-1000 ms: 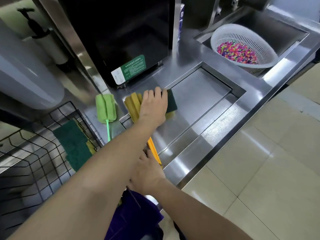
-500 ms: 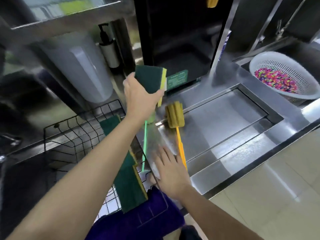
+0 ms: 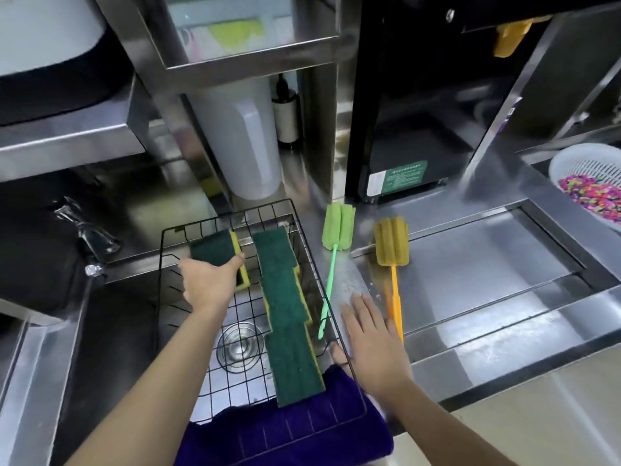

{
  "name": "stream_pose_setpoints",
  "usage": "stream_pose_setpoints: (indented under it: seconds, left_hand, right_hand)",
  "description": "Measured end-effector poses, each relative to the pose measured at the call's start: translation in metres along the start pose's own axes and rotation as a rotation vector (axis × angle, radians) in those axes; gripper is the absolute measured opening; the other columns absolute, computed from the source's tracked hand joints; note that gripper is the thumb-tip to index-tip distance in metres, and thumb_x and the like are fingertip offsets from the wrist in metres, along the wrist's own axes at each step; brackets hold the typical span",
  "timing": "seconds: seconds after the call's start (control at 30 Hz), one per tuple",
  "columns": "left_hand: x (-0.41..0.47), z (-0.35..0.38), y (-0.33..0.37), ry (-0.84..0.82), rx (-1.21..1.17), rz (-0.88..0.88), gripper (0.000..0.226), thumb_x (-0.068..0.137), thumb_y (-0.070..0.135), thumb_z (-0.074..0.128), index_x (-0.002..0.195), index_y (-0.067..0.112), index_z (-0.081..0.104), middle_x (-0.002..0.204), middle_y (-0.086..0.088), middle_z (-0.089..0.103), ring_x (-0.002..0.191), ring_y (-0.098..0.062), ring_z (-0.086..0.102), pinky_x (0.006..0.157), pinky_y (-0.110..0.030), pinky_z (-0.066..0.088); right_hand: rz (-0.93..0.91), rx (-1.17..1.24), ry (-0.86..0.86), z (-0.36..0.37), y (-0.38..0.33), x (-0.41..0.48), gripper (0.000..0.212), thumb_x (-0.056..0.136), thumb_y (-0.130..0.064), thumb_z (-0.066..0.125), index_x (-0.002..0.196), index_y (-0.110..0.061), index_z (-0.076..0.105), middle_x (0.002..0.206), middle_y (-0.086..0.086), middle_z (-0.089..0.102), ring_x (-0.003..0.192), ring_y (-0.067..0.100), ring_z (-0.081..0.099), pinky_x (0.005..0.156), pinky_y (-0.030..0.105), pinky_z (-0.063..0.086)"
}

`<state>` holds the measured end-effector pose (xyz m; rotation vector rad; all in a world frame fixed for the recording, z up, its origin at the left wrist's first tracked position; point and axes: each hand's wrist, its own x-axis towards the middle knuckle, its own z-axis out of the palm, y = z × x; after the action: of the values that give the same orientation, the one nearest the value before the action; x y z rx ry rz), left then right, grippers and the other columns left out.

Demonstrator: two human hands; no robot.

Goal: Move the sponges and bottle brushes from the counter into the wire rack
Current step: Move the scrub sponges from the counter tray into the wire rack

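My left hand (image 3: 207, 283) grips a green-and-yellow sponge (image 3: 218, 252) inside the black wire rack (image 3: 304, 232), near its far left corner. A row of three like sponges (image 3: 285, 311) lies along the rack's right side. On the steel counter to the right of the rack lie a green bottle brush (image 3: 337, 232) and a yellow-headed bottle brush (image 3: 391, 247) with an orange handle. My right hand (image 3: 374, 344) rests flat and empty on the counter between the two brush handles, with its thumb at the rack's right rim.
The rack sits over a sink with a round drain (image 3: 237, 344). A purple cloth (image 3: 285, 432) hangs over its near rim. A white jug (image 3: 242, 136) and a black machine (image 3: 420, 112) stand behind. A white colander of coloured bits (image 3: 591, 183) is at far right.
My left hand lifted the sponge off the counter, carried it left and brought it down into the rack. My right hand stayed on the counter by the orange handle.
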<state>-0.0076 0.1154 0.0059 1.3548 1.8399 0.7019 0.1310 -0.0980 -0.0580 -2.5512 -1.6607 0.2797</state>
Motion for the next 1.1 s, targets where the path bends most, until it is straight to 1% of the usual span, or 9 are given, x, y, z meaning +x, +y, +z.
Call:
stream_pose_setpoints:
  seconds: [0.23,0.33,0.43,0.5,0.63,0.73,0.83,1.0,1.1]
  left_hand:
    - [0.009,0.017,-0.012,-0.026,0.176,-0.033,0.089,0.068,0.046,0.078,0.126,-0.004,0.033,0.135,-0.024,0.044,0.123,-0.042,0.047,0.102,-0.052,0.039]
    - [0.012,0.024,-0.011,-0.069,0.198,-0.031,0.094,0.07,0.047,0.076,0.133,-0.005,0.03,0.14,-0.024,0.036,0.126,-0.043,0.043,0.101,-0.053,0.041]
    - [0.016,0.027,-0.01,-0.125,0.192,-0.029,0.09,0.078,0.045,0.07,0.14,-0.003,0.025,0.145,-0.022,0.028,0.132,-0.041,0.036,0.104,-0.051,0.038]
    - [0.018,0.026,-0.011,-0.135,0.159,-0.052,0.082,0.08,0.04,0.07,0.138,-0.002,0.03,0.144,-0.021,0.031,0.129,-0.041,0.04,0.103,-0.049,0.04]
    - [0.023,0.025,-0.013,-0.162,0.05,-0.105,0.059,0.081,0.025,0.072,0.123,-0.004,0.044,0.128,-0.021,0.053,0.114,-0.038,0.053,0.093,-0.042,0.045]
    - [0.027,0.023,-0.012,-0.174,-0.046,-0.156,0.054,0.085,0.017,0.069,0.128,-0.005,0.046,0.131,-0.019,0.054,0.12,-0.036,0.051,0.099,-0.04,0.042]
    - [0.035,0.024,-0.012,-0.143,-0.167,-0.243,0.047,0.086,0.012,0.066,0.127,-0.002,0.049,0.133,-0.019,0.052,0.123,-0.035,0.048,0.104,-0.046,0.041]
    - [0.032,0.027,-0.025,-0.147,-0.226,-0.185,0.047,0.087,0.014,0.064,0.129,0.004,0.046,0.129,-0.011,0.055,0.118,-0.029,0.052,0.096,-0.034,0.041]
    - [0.021,0.028,-0.028,-0.09,-0.275,-0.175,0.059,0.089,0.022,0.062,0.137,0.004,0.034,0.134,-0.009,0.046,0.124,-0.029,0.046,0.099,-0.034,0.036]
  right_hand:
    - [0.036,0.002,-0.005,-0.005,-0.003,-0.001,0.073,0.095,-0.053,0.003,0.127,-0.011,0.053,0.133,0.013,0.053,0.123,0.031,0.047,0.084,0.043,0.049]
    - [0.027,0.006,-0.002,-0.004,-0.003,-0.001,0.068,0.096,-0.052,0.009,0.129,-0.011,0.051,0.135,0.013,0.052,0.125,0.031,0.045,0.085,0.043,0.048]
    - [0.008,0.001,0.006,-0.001,0.0,0.0,0.06,0.089,-0.05,0.026,0.131,-0.011,0.045,0.136,0.014,0.05,0.126,0.031,0.042,0.086,0.044,0.048]
    - [0.006,0.001,0.007,-0.001,0.0,0.0,0.06,0.092,-0.05,0.021,0.131,-0.01,0.045,0.136,0.015,0.05,0.126,0.032,0.043,0.086,0.045,0.048]
    - [0.024,0.018,-0.009,-0.006,-0.003,0.0,0.075,0.095,-0.051,0.0,0.128,-0.008,0.052,0.133,0.016,0.052,0.124,0.034,0.045,0.085,0.044,0.048]
    - [0.027,0.018,-0.002,-0.007,-0.003,0.0,0.078,0.095,-0.048,-0.005,0.126,-0.007,0.054,0.132,0.017,0.054,0.123,0.034,0.047,0.084,0.046,0.049]
    - [0.029,0.014,-0.011,-0.006,-0.003,0.0,0.075,0.095,-0.051,0.0,0.128,-0.008,0.053,0.134,0.016,0.052,0.124,0.033,0.045,0.085,0.045,0.048]
    - [0.029,0.015,-0.02,-0.006,-0.003,0.0,0.075,0.095,-0.05,-0.002,0.126,-0.009,0.053,0.132,0.016,0.053,0.123,0.034,0.046,0.083,0.045,0.049]
    - [0.034,0.015,-0.017,-0.008,-0.003,0.0,0.077,0.095,-0.049,-0.003,0.126,-0.008,0.054,0.132,0.016,0.054,0.122,0.034,0.047,0.083,0.045,0.049]
